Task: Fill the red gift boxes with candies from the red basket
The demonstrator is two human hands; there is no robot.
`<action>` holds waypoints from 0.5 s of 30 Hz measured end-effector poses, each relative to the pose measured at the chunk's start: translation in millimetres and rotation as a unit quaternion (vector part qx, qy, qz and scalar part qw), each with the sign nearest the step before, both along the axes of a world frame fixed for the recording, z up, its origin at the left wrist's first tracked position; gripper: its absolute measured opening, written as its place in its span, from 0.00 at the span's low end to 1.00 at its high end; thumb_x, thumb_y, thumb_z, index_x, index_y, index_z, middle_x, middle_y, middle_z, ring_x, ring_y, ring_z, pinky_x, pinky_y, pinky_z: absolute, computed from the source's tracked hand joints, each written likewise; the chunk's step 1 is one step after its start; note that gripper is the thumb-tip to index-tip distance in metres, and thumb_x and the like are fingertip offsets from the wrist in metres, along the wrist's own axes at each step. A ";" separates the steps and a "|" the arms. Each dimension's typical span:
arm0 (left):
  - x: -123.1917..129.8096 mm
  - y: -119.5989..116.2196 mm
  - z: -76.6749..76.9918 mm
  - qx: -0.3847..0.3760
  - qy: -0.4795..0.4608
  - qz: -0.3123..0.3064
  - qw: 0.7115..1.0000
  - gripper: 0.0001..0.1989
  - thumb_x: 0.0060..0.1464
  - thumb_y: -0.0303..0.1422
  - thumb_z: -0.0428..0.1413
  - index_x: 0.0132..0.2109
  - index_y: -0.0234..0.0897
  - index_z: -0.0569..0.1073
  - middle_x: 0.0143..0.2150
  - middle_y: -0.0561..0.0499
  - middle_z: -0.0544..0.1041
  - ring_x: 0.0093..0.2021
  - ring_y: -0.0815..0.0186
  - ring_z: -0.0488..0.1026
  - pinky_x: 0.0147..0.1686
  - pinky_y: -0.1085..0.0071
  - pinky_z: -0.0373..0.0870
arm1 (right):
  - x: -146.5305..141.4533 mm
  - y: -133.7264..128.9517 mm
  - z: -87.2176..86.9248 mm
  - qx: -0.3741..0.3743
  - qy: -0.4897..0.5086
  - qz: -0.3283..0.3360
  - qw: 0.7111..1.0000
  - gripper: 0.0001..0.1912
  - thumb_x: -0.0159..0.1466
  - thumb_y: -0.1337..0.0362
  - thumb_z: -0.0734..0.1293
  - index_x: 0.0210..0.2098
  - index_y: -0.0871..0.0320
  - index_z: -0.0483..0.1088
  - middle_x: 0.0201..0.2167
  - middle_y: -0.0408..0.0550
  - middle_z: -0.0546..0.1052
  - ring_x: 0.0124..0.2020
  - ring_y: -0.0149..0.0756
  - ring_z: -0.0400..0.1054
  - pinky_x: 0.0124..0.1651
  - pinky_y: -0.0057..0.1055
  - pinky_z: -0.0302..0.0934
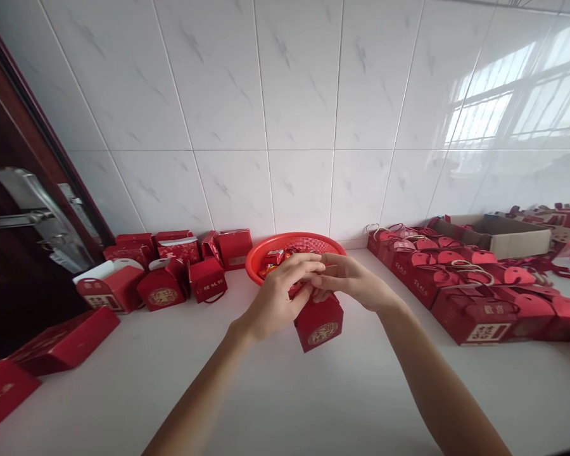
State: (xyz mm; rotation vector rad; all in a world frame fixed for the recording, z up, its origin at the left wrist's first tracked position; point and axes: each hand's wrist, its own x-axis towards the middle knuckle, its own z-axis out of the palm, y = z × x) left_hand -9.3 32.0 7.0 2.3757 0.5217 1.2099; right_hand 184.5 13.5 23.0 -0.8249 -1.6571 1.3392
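A small red gift box (319, 324) with a gold emblem is at the middle of the white table, slightly tilted. Both hands meet over its top, their fingers bent and close together. My left hand (285, 290) covers the upper left part of the box, and my right hand (344, 278) is at its upper right. The fingers hide the top of the box, so what each hand pinches cannot be made out. Just behind them, against the wall, lies a red plastic basket (297, 239) with wrapped sweets (272, 258) inside, partly covered by my left hand.
Red boxes, some with raised flaps (164, 288), stand at the left near a dark door (23, 190). Rows of red boxes with cord handles (484, 316) fill the right side, with an open cardboard box (517, 240) behind. A tiled wall (299, 114) borders the table (285, 405).
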 end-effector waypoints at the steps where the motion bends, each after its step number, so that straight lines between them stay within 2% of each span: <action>1: 0.7 -0.2 -0.3 0.004 -0.002 0.007 1.000 0.15 0.62 0.26 0.51 0.52 0.43 0.73 0.60 0.47 0.70 0.53 0.61 0.74 0.48 0.63 0.78 | -1.2 -0.2 -0.7 -0.001 0.007 -0.003 1.000 0.21 0.56 0.54 0.75 0.41 0.59 0.68 0.33 0.46 0.77 0.34 0.35 0.75 0.41 0.34 0.71; 5: 1.2 -2.0 0.9 -0.030 0.008 0.037 0.999 0.17 0.62 0.28 0.51 0.56 0.44 0.71 0.62 0.46 0.68 0.49 0.62 0.77 0.48 0.63 0.79 | -7.0 0.8 -5.0 0.002 0.023 -0.033 0.999 0.21 0.55 0.56 0.76 0.39 0.59 0.67 0.31 0.44 0.76 0.33 0.33 0.74 0.40 0.33 0.71; 10: 0.9 -3.4 2.5 0.010 0.028 0.048 0.998 0.17 0.61 0.28 0.51 0.56 0.44 0.72 0.61 0.46 0.70 0.61 0.55 0.68 0.53 0.57 0.76 | -11.7 2.8 -9.3 0.013 0.044 -0.051 0.998 0.18 0.57 0.54 0.74 0.38 0.59 0.67 0.30 0.45 0.76 0.32 0.34 0.74 0.38 0.33 0.70; 15: 0.9 -4.5 2.4 0.042 0.024 0.040 0.998 0.17 0.60 0.27 0.52 0.55 0.43 0.72 0.61 0.46 0.69 0.61 0.56 0.68 0.54 0.58 0.74 | -12.2 -0.6 -7.1 0.013 0.057 -0.057 0.997 0.17 0.57 0.62 0.73 0.43 0.60 0.69 0.33 0.47 0.77 0.34 0.34 0.73 0.39 0.33 0.70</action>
